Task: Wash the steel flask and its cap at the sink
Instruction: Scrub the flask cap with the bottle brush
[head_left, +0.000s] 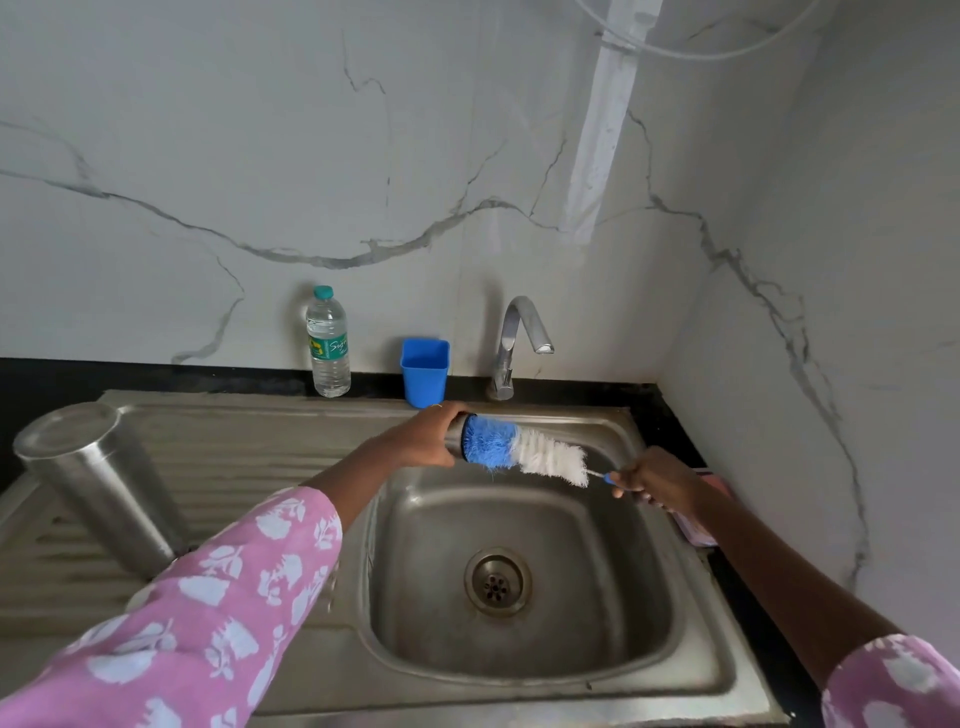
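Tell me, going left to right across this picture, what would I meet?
Flask, water bottle, blue cup, tap, right hand gripping the brush. Left hand, cap and brush overlap the cup and tap, so I skip them.

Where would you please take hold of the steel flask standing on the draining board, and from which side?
Take the flask round the middle of its body, coming from its right. It stands upright with a closed flat end up, so the top gives no opening to hook, and the smooth round wall has no handle.
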